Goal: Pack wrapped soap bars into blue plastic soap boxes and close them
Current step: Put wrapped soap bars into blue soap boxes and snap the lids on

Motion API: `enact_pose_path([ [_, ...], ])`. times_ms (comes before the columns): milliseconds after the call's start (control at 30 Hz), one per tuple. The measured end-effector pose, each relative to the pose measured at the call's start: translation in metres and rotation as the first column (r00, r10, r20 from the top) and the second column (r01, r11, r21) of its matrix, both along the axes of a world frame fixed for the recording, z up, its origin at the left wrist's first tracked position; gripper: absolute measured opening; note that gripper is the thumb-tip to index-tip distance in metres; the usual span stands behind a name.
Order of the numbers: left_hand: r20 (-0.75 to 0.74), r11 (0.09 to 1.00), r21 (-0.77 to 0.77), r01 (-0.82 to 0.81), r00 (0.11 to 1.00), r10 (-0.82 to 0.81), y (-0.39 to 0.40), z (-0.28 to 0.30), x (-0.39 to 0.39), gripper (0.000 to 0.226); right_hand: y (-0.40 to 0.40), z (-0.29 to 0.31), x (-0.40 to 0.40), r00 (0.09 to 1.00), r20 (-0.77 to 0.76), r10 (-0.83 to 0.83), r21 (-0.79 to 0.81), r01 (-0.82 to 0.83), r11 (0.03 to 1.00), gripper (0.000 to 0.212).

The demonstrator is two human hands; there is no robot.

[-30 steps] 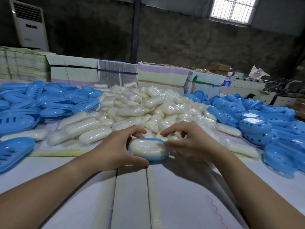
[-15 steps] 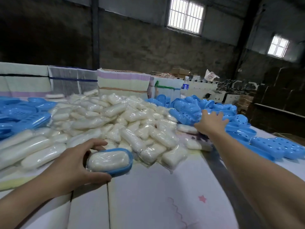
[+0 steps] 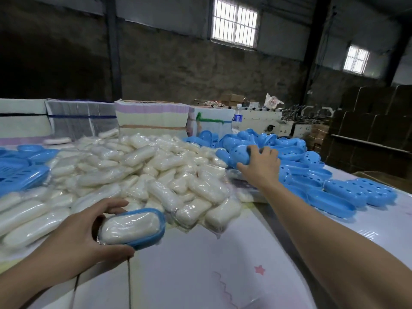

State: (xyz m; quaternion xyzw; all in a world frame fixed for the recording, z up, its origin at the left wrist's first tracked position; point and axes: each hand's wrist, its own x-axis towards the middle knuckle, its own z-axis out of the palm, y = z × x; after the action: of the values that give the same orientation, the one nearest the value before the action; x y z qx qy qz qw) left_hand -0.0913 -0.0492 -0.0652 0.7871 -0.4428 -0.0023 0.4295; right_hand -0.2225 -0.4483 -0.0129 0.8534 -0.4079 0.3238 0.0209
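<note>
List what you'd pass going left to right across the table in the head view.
Blue lids → left hand → soap in box → soap pile → right hand → holed blue boxes.

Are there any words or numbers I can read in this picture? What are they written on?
No text here can be read.
Water bottle: its blue label is too blurred to read.
White plastic bag: a reddish print, too small to read.
White machine: small dark marks, unreadable.
Table cover: only a pink star and a squiggle, no letters.
</note>
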Motion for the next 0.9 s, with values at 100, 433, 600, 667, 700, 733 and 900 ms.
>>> enact_pose_path([
  [100,-0.020,1.000,-0.006,0.007,1.000,-0.007,-0.001,0.000,-0.001,0.103,0.040,0.016,0.019,0.968,0.143,0.204,0.073,-0.216,0.974,0.060],
  [433,-0.168,0.997,-0.054,0.048,0.984,-0.057,-0.002,0.004,-0.007,0.099,0.183,0.016,0.039,0.476,0.456,0.752,0.350,-0.873,0.340,0.044],
  [600,-0.296,0.982,-0.186,-0.020,0.955,-0.037,-0.003,0.013,-0.007,0.078,0.190,-0.001,0.033,0.386,0.395,0.833,0.391,-0.892,0.228,0.042],
  [667,-0.371,0.960,-0.264,-0.088,0.929,-0.016,-0.002,0.018,-0.009,0.073,0.189,-0.003,0.032,0.386,0.398,0.832,0.399,-0.890,0.222,0.044],
  [700,-0.405,0.947,-0.301,-0.111,0.914,-0.022,-0.001,0.020,-0.010,0.073,0.190,-0.004,0.032,0.379,0.394,0.837,0.396,-0.892,0.218,0.045],
  [733,-0.440,0.934,-0.335,-0.121,0.897,-0.041,0.000,0.022,-0.012,0.072,0.191,-0.005,0.032,0.371,0.388,0.844,0.389,-0.896,0.215,0.046],
  [900,-0.552,0.919,-0.378,-0.115,0.825,-0.124,0.001,0.022,-0.016,0.091,0.201,-0.004,0.030,0.302,0.393,0.868,0.347,-0.923,0.165,0.041],
])
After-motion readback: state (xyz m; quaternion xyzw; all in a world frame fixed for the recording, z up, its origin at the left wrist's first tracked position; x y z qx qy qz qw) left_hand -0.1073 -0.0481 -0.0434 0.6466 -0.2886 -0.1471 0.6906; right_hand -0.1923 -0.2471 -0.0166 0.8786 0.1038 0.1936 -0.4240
